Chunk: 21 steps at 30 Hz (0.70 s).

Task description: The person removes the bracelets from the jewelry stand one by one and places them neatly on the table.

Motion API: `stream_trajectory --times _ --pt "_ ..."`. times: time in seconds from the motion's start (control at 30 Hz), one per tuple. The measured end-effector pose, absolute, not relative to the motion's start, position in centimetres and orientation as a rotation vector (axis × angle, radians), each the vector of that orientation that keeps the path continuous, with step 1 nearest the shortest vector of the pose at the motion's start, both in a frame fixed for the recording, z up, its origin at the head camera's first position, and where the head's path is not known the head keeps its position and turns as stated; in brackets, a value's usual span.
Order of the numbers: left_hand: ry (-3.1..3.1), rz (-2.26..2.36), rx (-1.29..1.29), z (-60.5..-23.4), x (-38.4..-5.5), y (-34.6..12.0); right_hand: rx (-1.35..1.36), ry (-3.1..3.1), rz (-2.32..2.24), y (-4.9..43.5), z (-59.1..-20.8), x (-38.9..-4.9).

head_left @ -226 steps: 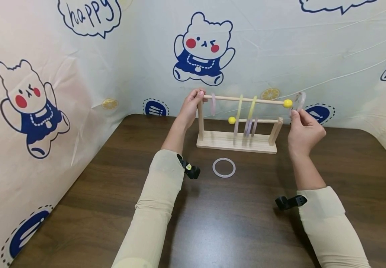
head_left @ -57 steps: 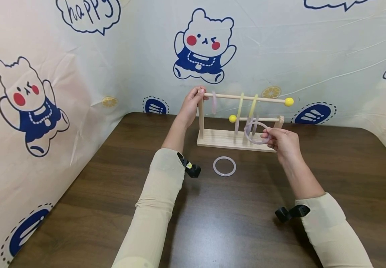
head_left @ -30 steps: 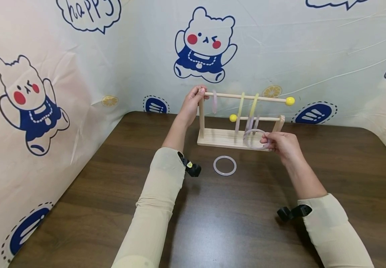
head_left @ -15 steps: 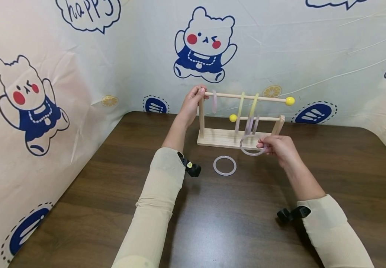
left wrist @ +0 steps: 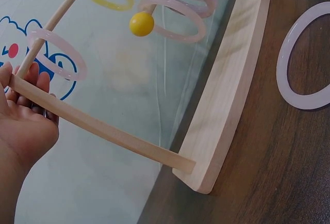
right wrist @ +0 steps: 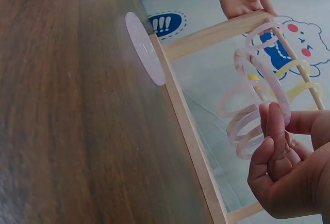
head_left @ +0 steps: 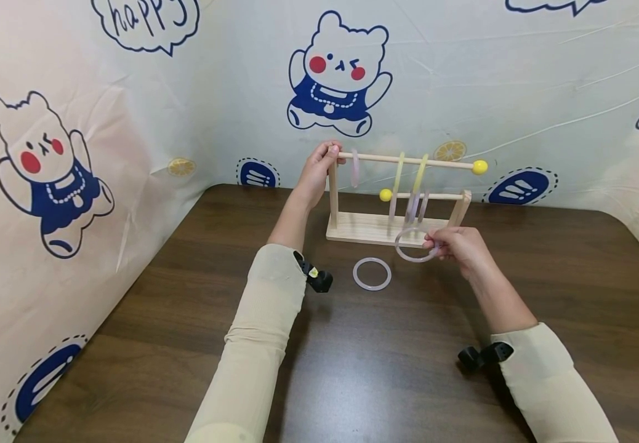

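My left hand (head_left: 316,172) grips the top of the left post of a wooden rack (head_left: 358,229) in the head view. In front of the rack's base, my right hand (head_left: 460,246) pinches a pale lilac ring (head_left: 397,246) at its right side. A pink ring (head_left: 355,169) and two yellow rings (head_left: 400,167) hang on the upper rod, which ends in a yellow ball (head_left: 480,167). Several lilac rings (head_left: 410,212) hang around the lower rod. The right wrist view shows thumb and fingers closed on the held ring's edge.
Another lilac ring (head_left: 372,287) lies flat on the dark wooden table (head_left: 364,363), in front of the rack. Behind the table hangs a pale cloth (head_left: 436,74) printed with cartoon bears. The lower rod's yellow ball (head_left: 386,195) points left.
The right hand has carried the lilac ring from beside the upper rod's ball down and leftward to the front of the base. The left hand keeps its grip on the post.
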<state>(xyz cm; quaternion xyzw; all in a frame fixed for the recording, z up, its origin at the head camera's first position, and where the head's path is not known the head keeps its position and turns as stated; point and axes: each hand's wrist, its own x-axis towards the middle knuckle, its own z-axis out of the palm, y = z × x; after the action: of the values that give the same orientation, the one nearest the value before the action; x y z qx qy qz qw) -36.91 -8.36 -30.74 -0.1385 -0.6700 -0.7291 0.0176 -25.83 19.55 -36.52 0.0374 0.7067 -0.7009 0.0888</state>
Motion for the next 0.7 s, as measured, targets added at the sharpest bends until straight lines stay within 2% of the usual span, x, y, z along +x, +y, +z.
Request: stream_trajectory --times 0.7 --pt "-2.084 -2.265 -0.42 -30.57 -36.7 -8.34 0.04 2.215 -1.91 19.81 -37.09 -25.68"
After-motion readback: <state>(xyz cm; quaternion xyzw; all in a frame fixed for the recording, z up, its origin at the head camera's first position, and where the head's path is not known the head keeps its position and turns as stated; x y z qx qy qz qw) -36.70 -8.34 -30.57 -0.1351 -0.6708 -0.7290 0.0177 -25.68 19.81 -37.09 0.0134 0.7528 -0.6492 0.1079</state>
